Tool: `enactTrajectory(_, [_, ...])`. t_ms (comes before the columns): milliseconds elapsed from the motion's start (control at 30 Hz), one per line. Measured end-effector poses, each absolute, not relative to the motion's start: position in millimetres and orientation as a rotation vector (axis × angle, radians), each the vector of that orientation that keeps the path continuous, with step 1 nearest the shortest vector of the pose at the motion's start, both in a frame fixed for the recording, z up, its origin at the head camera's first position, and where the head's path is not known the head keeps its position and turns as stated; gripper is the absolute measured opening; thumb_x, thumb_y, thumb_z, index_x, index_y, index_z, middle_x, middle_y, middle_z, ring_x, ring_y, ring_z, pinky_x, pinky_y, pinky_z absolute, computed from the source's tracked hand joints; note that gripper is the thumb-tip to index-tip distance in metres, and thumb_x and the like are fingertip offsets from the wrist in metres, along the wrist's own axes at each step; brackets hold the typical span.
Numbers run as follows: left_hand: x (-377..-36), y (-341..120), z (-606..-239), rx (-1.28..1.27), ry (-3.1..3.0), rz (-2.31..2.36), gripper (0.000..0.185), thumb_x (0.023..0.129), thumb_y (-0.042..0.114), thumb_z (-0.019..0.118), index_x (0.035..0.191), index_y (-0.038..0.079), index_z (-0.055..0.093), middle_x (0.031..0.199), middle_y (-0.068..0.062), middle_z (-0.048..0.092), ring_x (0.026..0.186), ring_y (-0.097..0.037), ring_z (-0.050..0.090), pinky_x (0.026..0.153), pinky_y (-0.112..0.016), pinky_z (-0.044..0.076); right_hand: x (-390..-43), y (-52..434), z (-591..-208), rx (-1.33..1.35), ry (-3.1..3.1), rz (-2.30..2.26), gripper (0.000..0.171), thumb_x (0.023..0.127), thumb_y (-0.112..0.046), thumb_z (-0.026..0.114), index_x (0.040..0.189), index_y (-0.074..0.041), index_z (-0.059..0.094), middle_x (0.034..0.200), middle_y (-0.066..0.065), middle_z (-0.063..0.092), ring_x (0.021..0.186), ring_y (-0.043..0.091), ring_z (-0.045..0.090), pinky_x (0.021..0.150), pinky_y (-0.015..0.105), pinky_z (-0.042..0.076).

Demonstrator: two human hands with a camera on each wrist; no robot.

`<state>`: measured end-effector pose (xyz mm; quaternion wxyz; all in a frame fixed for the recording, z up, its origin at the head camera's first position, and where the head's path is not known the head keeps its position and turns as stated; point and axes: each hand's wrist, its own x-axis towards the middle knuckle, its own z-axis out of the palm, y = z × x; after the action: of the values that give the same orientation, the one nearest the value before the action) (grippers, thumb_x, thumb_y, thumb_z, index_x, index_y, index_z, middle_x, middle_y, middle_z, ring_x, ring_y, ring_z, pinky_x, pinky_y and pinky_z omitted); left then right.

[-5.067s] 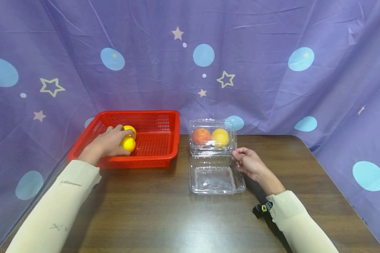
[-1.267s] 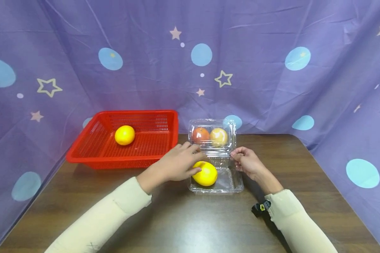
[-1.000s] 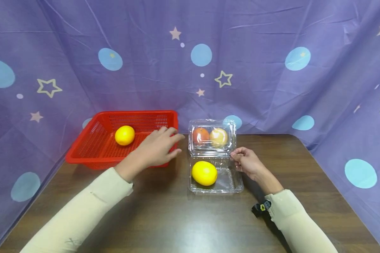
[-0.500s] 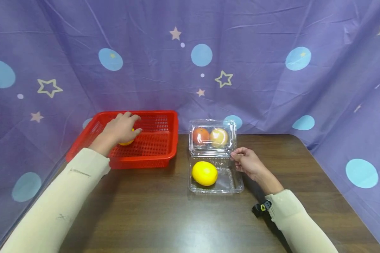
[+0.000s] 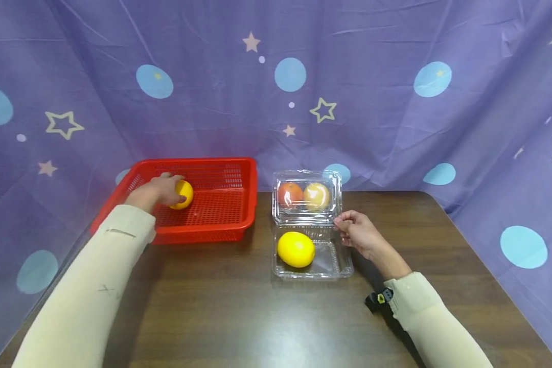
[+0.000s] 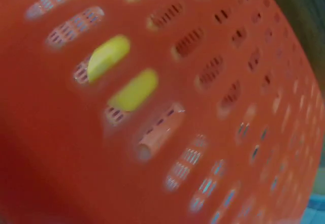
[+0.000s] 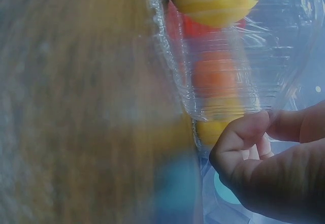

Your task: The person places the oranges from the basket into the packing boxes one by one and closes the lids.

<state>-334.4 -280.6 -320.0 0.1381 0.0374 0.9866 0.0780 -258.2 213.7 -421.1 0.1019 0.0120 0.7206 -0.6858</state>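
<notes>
My left hand (image 5: 158,191) reaches into the red basket (image 5: 221,232), its fingers over and its thumb in front of a round orange-yellow fruit (image 5: 188,193). In the left wrist view the basket wall hides most of this; yellow fruit (image 6: 134,91) and a fingertip show through the slots. With thumb and fingers my right hand (image 5: 360,235) pinches the edge of the upright lid (image 5: 305,218) of a clear plastic clamshell box (image 5: 328,273). A bright yellow oval fruit (image 5: 296,249) lies in the left part of its base.
Behind the raised lid an orange-red fruit (image 5: 290,195) and a pale yellow fruit (image 5: 316,197) show through the plastic. A purple starry curtain (image 5: 372,128) hangs along the brown table's (image 5: 257,317) back and sides.
Earlier, my left hand took a yellow fruit from the basket and released it in the clamshell base. It has since returned to the basket's other fruit. My right hand stays on the lid.
</notes>
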Motion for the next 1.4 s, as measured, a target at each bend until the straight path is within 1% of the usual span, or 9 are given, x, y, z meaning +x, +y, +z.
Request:
enactTrajectory(133, [-335.2, -286.1, -325.7, 0.105, 2.797, 0.279, 0.080, 0.095, 0.024, 0.064, 0.158, -0.001, 0.023, 0.158, -0.039, 0.014, 0.141, -0.060, 0.021, 0.110, -0.074, 0.026, -258.5, 212.4, -420.8, 0.049, 2.135, -2.007, 0.009, 0.105, -0.009, 0.054, 0.106, -0.002, 0.049, 0.088, 0.004, 0.059, 0.068, 0.012, 0.047, 0.059, 0.024, 0.046])
enactTrajectory(300, [-336.3, -289.4, -329.8, 0.157, 2.816, 0.354, 0.073, 0.094, 0.018, 0.067, 0.152, -0.004, 0.028, 0.141, -0.037, 0.040, 0.126, -0.052, 0.040, 0.109, -0.068, 0.033, -258.1, 212.0, -420.3, 0.054, 2.137, -1.996, 0.009, 0.105, -0.009, 0.054, 0.107, -0.002, 0.049, 0.088, 0.004, 0.060, 0.069, 0.012, 0.047, 0.059, 0.024, 0.047])
enactTrajectory(367, [-336.4, -287.6, -330.1, 0.169, 2.833, 0.363, 0.068, 0.093, 0.017, 0.069, 0.147, -0.002, 0.032, 0.132, -0.034, 0.044, 0.117, -0.048, 0.045, 0.104, -0.066, 0.039, -257.9, 212.3, -420.2, 0.046, 2.143, -1.994, 0.009, 0.105, -0.009, 0.053, 0.108, -0.001, 0.049, 0.089, 0.004, 0.060, 0.069, 0.012, 0.047, 0.059, 0.024, 0.047])
enactTrajectory(500, [-337.0, -281.3, -331.6, 0.202, 2.847, 0.313, 0.063, 0.091, 0.018, 0.071, 0.143, 0.002, 0.040, 0.129, -0.035, 0.033, 0.110, -0.048, 0.046, 0.097, -0.063, 0.046, -257.9, 213.0, -420.3, 0.055, 2.144, -1.998, 0.009, 0.105, -0.009, 0.053, 0.108, -0.001, 0.049, 0.088, 0.004, 0.060, 0.069, 0.012, 0.047, 0.059, 0.024, 0.047])
enactTrajectory(667, [-336.4, -274.4, -335.5, 0.131, 2.800, 0.292, 0.067, 0.088, 0.020, 0.075, 0.146, 0.008, 0.042, 0.128, -0.034, 0.018, 0.106, -0.052, 0.047, 0.092, -0.063, 0.048, -257.4, 212.6, -420.4, 0.040, 2.135, -2.004, 0.008, 0.105, -0.008, 0.053, 0.106, -0.002, 0.049, 0.088, 0.004, 0.059, 0.069, 0.012, 0.047, 0.060, 0.024, 0.047])
enactTrajectory(867, [-334.7, -270.8, -337.9, 0.121, 2.746, 0.233, 0.074, 0.082, 0.025, 0.083, 0.140, 0.010, 0.041, 0.122, -0.032, 0.028, 0.105, -0.049, 0.047, 0.085, -0.059, 0.051, -257.9, 212.7, -420.9, 0.034, 2.138, -2.010, 0.007, 0.105, -0.008, 0.054, 0.105, -0.004, 0.049, 0.087, 0.003, 0.059, 0.069, 0.012, 0.046, 0.059, 0.024, 0.047])
enactTrajectory(1033, [-331.3, -274.1, -336.9, 0.072, 2.723, 0.217, 0.076, 0.081, 0.030, 0.083, 0.143, 0.011, 0.044, 0.121, -0.031, 0.028, 0.103, -0.048, 0.048, 0.083, -0.057, 0.051, -258.5, 211.8, -422.1, 0.025, 2.131, -2.011, 0.007, 0.105, -0.008, 0.054, 0.106, -0.003, 0.049, 0.087, 0.004, 0.059, 0.069, 0.012, 0.046, 0.060, 0.024, 0.047])
enactTrajectory(1267, [-332.9, -281.1, -336.0, 0.051, 2.699, 0.282, 0.074, 0.080, 0.022, 0.081, 0.143, 0.010, 0.044, 0.122, -0.029, 0.026, 0.108, -0.049, 0.044, 0.081, -0.052, 0.052, -260.0, 213.2, -424.1, 0.032, 2.135, -2.008, 0.008, 0.105, -0.008, 0.054, 0.106, -0.003, 0.049, 0.088, 0.004, 0.059, 0.070, 0.013, 0.047, 0.060, 0.025, 0.047])
enactTrajectory(1400, [-335.8, -281.6, -335.0, 0.061, 2.724, 0.274, 0.073, 0.076, 0.020, 0.083, 0.139, 0.010, 0.047, 0.119, -0.029, 0.028, 0.103, -0.048, 0.046, 0.075, -0.049, 0.053, -259.3, 214.6, -422.5, 0.041, 2.142, -2.005, 0.008, 0.105, -0.009, 0.054, 0.106, -0.003, 0.049, 0.089, 0.005, 0.060, 0.071, 0.013, 0.047, 0.060, 0.025, 0.047])
